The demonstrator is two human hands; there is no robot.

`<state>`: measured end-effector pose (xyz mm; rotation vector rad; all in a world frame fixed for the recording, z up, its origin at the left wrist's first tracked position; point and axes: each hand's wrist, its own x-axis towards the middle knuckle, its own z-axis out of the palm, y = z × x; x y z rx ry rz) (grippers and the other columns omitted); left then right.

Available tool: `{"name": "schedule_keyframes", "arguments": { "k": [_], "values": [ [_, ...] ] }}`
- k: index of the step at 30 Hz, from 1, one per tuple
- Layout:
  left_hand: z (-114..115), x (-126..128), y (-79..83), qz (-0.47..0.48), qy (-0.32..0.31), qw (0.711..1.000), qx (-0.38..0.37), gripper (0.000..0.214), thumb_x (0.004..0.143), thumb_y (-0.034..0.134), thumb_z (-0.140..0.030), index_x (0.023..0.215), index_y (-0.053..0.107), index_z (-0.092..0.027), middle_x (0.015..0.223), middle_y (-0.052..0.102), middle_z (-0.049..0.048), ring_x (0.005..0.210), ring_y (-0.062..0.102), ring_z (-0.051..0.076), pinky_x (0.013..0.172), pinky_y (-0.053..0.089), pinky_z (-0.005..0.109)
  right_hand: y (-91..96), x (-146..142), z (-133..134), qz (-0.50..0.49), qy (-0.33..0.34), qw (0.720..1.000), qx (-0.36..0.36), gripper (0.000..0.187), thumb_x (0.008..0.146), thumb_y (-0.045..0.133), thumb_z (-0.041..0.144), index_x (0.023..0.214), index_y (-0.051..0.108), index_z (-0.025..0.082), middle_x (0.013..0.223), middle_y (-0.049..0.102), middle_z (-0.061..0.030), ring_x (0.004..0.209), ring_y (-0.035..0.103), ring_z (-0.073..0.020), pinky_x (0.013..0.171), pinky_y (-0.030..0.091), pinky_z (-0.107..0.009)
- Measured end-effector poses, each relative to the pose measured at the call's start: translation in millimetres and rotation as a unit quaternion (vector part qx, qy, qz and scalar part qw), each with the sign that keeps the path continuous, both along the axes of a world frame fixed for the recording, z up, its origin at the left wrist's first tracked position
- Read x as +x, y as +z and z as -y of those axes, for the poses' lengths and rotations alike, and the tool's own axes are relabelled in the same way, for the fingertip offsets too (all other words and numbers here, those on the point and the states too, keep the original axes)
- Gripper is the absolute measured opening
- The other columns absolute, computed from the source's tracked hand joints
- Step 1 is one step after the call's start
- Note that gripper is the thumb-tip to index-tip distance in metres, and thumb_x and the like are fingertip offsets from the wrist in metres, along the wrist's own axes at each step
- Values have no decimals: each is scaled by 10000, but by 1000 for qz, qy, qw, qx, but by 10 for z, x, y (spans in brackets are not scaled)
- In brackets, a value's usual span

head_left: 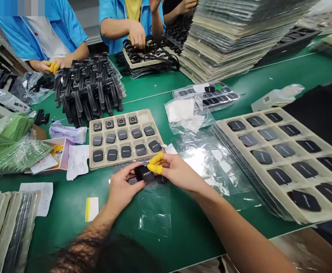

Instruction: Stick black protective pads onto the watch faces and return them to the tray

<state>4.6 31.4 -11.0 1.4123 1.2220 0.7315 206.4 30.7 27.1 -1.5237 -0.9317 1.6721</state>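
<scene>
Left hand [123, 191] half closed, cupped around a black rounded-square smartwatch body [148, 175] with white printed lettering, a second black piece just behind it; right hand [177, 172] pinching that same body from the other side, yellow rubber finger cots [156, 163] on thumb and forefinger, both pressed against its edge; directly beneath both hands, a crumpled clear plastic bag [154, 212] on a green table mat [188, 235]; just left of the left wrist, a small white card with a yellow stripe [92, 209]; further left, white printed paper [37, 197] beside long flat packs in clear sleeves [9, 227]; right of the right hand, a large beige moulded tray [279, 163] holding rows of black rounded pieces with white lettering, more trays stacked beneath it; just beyond the fingertips, a smaller beige moulded tray [126, 138], its top row of watch faces above rows of black rounded pieces; left of that tray, a pink-lined open box [59, 151] and a bundle of green plastic combs in clear wrap [12, 148]; beyond it, a clear bag of white cloth [183, 113] and a white plastic bottle [276, 96]; further off, a heap of black watch straps [88, 91], two co-workers in blue jackets [40, 34] handling more straps, and a tall stack of flat packs in plastic [239, 38] at the far edge of the mat
</scene>
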Motion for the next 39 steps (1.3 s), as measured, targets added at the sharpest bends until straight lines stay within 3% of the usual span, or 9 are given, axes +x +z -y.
{"name": "schedule_keyframes", "arguments": {
  "k": [5,11,26,34,37,39],
  "values": [
    [14,-3,-22,-33,-5,999,16,517,703,845,-239,1203,713,-230,1058,778,59,919,753,220,922,611,368,-72,-100,0,-9,-28,999,-24,339,651,837,372,866,676,166,852,674,-25,744,634,-139,731,562,-308],
    [4,16,52,-84,-13,995,53,496,688,848,-236,1170,732,-214,999,787,46,840,738,192,845,615,321,-124,-149,-11,-46,-51,996,-57,355,627,871,358,859,688,163,862,682,-31,790,671,-157,732,599,-312],
    [1,5,35,-74,-15,996,55,499,699,838,-233,1187,733,-217,994,783,53,838,729,200,847,605,330,-146,-178,-35,-48,-60,995,-59,422,527,934,377,782,673,166,799,696,-16,738,658,-144,678,594,-283],
    [11,-11,-1,-76,-13,995,55,506,701,851,-282,1193,735,-250,979,786,39,840,735,213,844,624,345,-160,-177,-22,-37,-40,997,-48,428,576,914,417,809,657,167,859,702,-33,783,666,-155,716,595,-300],
    [6,-9,11,-50,-16,998,25,509,718,847,-292,1209,722,-243,994,792,47,878,753,228,864,633,363,-185,-134,-18,-3,-8,1000,-16,454,663,866,466,944,666,171,910,702,-50,775,670,-156,730,595,-313],
    [-1,-3,25,-12,-6,1000,-7,526,709,861,-295,1209,715,-224,995,794,60,898,760,240,889,636,387,-169,-68,-17,58,-25,998,23,481,753,793,517,1077,654,190,969,694,-60,745,665,-151,712,596,-321]
  ]
}}
